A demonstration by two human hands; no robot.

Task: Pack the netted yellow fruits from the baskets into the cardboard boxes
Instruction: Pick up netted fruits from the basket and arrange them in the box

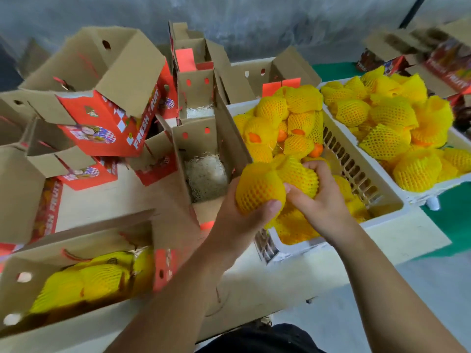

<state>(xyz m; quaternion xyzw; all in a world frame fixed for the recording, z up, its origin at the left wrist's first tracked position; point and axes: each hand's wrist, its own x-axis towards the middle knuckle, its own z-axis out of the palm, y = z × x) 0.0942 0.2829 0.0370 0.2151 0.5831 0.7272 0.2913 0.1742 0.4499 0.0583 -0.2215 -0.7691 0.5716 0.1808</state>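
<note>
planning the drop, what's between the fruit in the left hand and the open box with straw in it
In the head view, only the box's tall cardboard flap stands between the netted fruit in the left hand and the straw.

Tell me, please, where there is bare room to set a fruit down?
The open box beside the near basket holds only straw padding. A bare tabletop strip lies between that box and the filled box. Both baskets are heaped, and the left boxes crowd together.

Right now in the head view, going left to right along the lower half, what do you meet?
Packed box of netted fruits → left hand gripping a netted fruit → right hand → near basket → far basket.
</note>
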